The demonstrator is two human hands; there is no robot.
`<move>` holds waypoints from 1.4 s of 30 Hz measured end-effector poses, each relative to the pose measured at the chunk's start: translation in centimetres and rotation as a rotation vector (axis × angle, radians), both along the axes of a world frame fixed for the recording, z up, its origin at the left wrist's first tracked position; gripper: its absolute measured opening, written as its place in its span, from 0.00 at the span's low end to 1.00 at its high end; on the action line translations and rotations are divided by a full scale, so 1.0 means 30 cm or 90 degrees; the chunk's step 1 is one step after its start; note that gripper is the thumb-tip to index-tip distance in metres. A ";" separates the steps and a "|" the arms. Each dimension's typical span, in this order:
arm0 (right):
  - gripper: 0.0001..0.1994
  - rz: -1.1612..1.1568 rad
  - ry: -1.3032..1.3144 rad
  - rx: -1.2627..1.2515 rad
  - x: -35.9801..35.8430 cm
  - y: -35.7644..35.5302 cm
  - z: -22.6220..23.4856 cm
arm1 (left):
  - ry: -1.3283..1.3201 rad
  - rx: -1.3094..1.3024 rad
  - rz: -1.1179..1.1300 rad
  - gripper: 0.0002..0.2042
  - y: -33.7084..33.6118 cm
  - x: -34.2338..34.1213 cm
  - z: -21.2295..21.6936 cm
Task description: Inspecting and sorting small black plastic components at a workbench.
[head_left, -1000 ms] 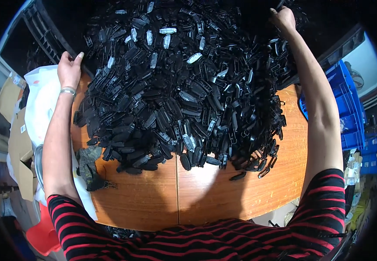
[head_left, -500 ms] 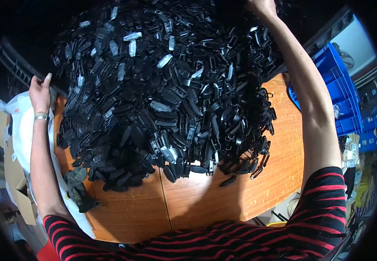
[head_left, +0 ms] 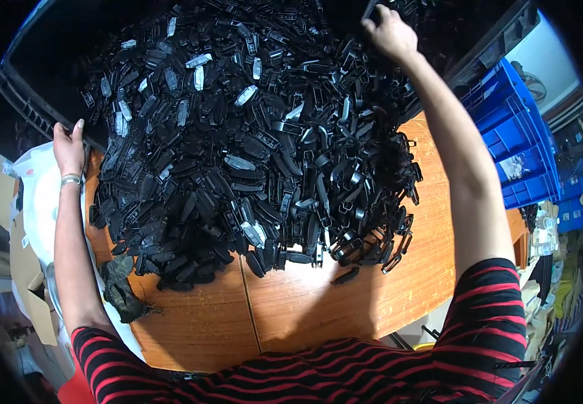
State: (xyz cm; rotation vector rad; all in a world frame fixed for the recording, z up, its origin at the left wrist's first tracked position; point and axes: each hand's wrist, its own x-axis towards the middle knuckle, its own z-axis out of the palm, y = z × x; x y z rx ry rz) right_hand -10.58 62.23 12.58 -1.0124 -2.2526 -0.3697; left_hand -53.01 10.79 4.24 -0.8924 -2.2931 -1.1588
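Observation:
A large heap of black plastic and metal clip-like parts (head_left: pixel 237 161), some with shiny silvery faces, spreads over the wooden table (head_left: pixel 318 310). Around its far side, in shadow, stands a big black crate (head_left: pixel 32 111), whose ribbed rim shows at left and right. My left hand (head_left: pixel 69 149) is closed on that rim at the left, thumb up. At the far right of the heap, my right hand (head_left: pixel 393 35) has its fingers curled round something dark. What exactly it holds is lost in the shadow.
Blue plastic bins (head_left: pixel 517 135) stand beyond the table's right edge. At the left are a white plastic bag (head_left: pixel 39 202) and an opened cardboard box (head_left: pixel 25 269). A dark crumpled cloth (head_left: pixel 122 289) lies on the table's left edge. Loose parts lie near the heap's front.
My right hand has come down and slightly left into fuller view, its fingers curled. My left hand has shifted slightly right and down. The heap looks nearly the same.

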 end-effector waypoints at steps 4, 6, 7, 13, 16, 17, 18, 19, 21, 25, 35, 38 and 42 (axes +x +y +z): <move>0.32 -0.004 0.019 -0.076 -0.014 -0.107 -0.025 | 0.009 -0.008 0.060 0.15 -0.024 0.006 0.009; 0.32 -0.034 0.041 -0.137 -0.021 -0.126 -0.063 | 0.004 -0.020 0.070 0.15 -0.019 0.012 0.000; 0.32 -0.027 0.072 -0.130 -0.020 -0.142 -0.085 | 0.024 -0.002 0.074 0.16 -0.014 0.024 -0.014; 0.26 -0.059 0.099 -0.275 -0.022 -0.248 -0.114 | -0.046 -0.002 0.085 0.17 -0.021 0.017 0.012; 0.24 -0.045 0.108 -0.303 0.002 -0.265 -0.120 | -0.056 -0.042 0.109 0.18 -0.005 0.032 -0.006; 0.24 0.011 0.133 -0.302 -0.012 -0.267 -0.144 | -0.039 0.009 0.099 0.19 -0.013 0.036 -0.024; 0.25 0.027 0.132 -0.312 -0.027 -0.296 -0.149 | -0.021 0.060 0.088 0.22 -0.023 0.040 -0.041; 0.25 0.044 0.130 -0.321 -0.045 -0.342 -0.158 | -0.020 0.061 0.091 0.22 -0.035 0.047 -0.057; 0.26 0.042 0.127 -0.356 -0.067 -0.403 -0.166 | -0.056 -0.001 0.115 0.30 -0.059 0.064 -0.079; 0.27 0.022 0.133 -0.362 -0.017 -0.393 -0.168 | -0.224 -0.003 0.013 0.35 0.005 0.199 -0.078; 0.28 0.111 0.108 -0.436 -0.064 -0.569 -0.211 | -0.213 -0.230 -0.054 0.29 0.018 0.442 -0.052; 0.29 0.164 0.094 -0.434 -0.080 -0.635 -0.216 | -0.157 -0.221 -0.050 0.29 -0.019 0.473 -0.071; 0.32 0.283 0.024 -0.453 -0.034 -0.689 -0.220 | -0.174 -0.213 -0.092 0.28 -0.051 0.557 -0.043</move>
